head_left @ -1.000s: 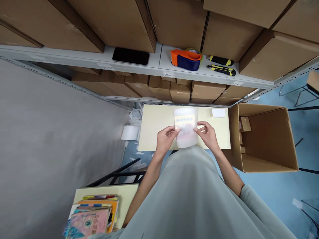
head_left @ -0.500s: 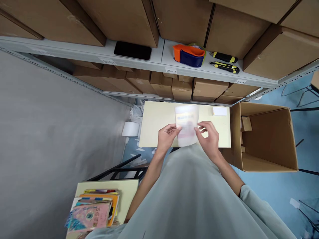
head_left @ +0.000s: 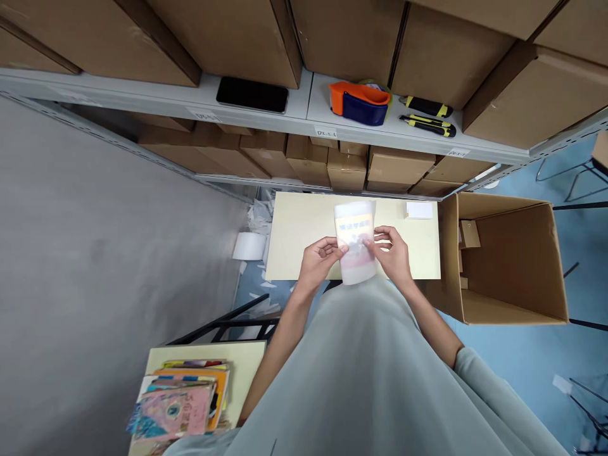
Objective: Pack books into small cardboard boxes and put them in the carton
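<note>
A booklet wrapped in translucent white packing film (head_left: 355, 253) is held over the front edge of the pale table (head_left: 301, 218). Blue characters, a yellow band and a pink lower part show through the wrap. My left hand (head_left: 319, 258) pinches its left edge between thumb and fingers. On the right side, my right hand (head_left: 390, 253) grips the other edge, its thumb lying on the front face. A small white box (head_left: 418, 210) sits on the table's right end.
An open cardboard box (head_left: 515, 253) with small cartons stands to the right. Behind, the shelf holds a phone (head_left: 252, 94), a tape dispenser (head_left: 360, 103) and utility knives (head_left: 428, 116) before cardboard boxes. Several books (head_left: 175, 405) are piled on a side table at lower left.
My right hand has moved slightly left, its thumb now farther onto the wrapped booklet. The booklet's right side has drawn in, and its printing looks sharper.
</note>
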`<act>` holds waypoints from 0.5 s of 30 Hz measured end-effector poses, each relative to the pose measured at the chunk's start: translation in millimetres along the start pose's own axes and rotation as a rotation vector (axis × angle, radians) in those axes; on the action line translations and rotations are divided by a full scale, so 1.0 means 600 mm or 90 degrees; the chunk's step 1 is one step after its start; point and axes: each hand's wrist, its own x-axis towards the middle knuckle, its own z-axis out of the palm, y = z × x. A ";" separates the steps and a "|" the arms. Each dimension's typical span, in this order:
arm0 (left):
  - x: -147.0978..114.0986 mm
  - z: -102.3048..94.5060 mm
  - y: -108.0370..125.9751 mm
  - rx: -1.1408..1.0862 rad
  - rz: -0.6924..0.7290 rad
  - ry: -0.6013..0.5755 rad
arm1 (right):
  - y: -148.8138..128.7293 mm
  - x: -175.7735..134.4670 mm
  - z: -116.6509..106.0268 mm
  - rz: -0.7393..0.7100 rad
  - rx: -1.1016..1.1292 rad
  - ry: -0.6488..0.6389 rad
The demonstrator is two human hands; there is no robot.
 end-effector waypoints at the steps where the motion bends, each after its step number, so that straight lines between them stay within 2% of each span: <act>1: 0.000 -0.002 0.001 -0.003 -0.004 -0.006 | 0.003 0.003 -0.004 0.025 0.033 -0.020; 6: 0.003 -0.012 -0.002 0.018 -0.017 -0.019 | 0.019 0.008 -0.012 0.080 0.134 -0.063; 15: 0.011 -0.028 -0.003 0.051 0.038 -0.031 | 0.027 -0.005 -0.003 0.075 0.141 -0.065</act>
